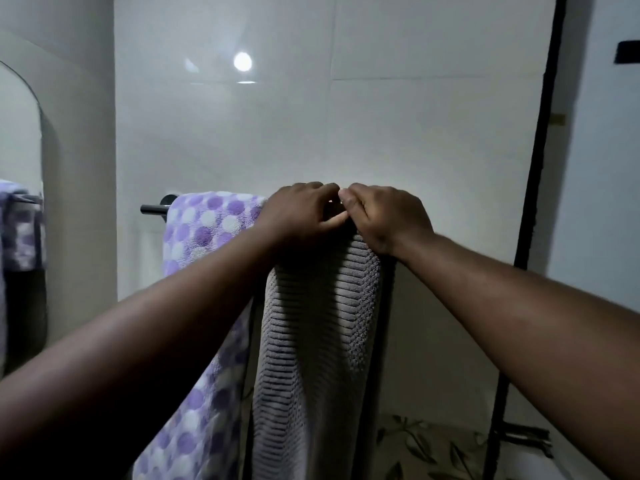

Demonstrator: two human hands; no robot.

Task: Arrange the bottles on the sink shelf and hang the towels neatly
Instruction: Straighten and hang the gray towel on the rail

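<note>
A grey ribbed towel hangs folded over a black wall rail and drops straight down. My left hand and my right hand sit side by side on its top fold, fingers curled and pinching the cloth where it crosses the rail. To the left on the same rail hangs a white towel with purple dots, its right edge under my left wrist. No bottles are in view.
A white tiled wall stands behind the rail. A mirror at the far left reflects the dotted towel. A black-framed glass panel rises on the right. Leaf-patterned floor shows at the bottom right.
</note>
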